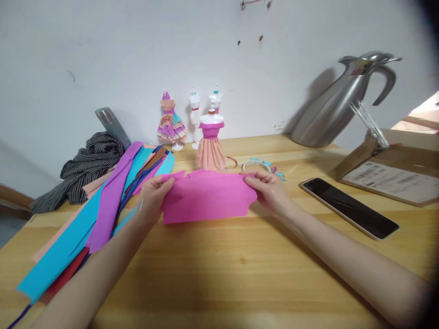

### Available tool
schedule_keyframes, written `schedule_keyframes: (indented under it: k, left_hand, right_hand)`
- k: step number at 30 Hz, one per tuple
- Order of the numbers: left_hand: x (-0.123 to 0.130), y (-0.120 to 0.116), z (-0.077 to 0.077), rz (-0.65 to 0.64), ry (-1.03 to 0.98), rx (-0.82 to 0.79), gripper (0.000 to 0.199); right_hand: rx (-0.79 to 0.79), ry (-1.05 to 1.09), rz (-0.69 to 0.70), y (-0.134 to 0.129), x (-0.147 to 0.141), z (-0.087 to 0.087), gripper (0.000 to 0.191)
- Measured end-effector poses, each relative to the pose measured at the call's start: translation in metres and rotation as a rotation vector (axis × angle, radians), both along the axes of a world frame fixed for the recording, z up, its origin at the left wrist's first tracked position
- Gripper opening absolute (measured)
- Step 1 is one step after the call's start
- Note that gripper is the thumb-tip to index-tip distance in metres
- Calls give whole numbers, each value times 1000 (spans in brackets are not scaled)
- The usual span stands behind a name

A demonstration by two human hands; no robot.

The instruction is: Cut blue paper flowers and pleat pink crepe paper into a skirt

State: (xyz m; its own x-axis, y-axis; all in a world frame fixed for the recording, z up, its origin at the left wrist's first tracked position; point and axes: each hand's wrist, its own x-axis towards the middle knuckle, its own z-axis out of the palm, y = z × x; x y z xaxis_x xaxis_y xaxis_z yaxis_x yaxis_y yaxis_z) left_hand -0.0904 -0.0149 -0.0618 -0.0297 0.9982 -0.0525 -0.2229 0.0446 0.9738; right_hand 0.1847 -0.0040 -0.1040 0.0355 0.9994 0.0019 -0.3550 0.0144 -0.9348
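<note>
Fingers pinching on both sides: left hand at the upper left corner of the pink sheet, right hand at the upper right. Drawn out between them, seemingly to keep it flat. Sheet sits mid-frame, apparently raised over the desk. Desk spans the lower frame. At left, coloured strips, laid lengthwise and fanned, probably so each colour shows. Upper right, steel jug, toward the desk's far side, likely out of the hands' way. Right, phone, flat, screen up. Centre, just beyond the sheet: small dress form, upright, facing forward as if for viewing. Smallest: pale ring, near the right hand.
</note>
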Motion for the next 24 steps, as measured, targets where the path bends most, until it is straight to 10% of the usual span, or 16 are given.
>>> schedule_keyframes:
  k: [24]
  left_hand:
    - [-29, 1, -2, -27, 294, 218, 13]
  right_hand:
    - [-21, -46, 27, -10, 6, 8, 11]
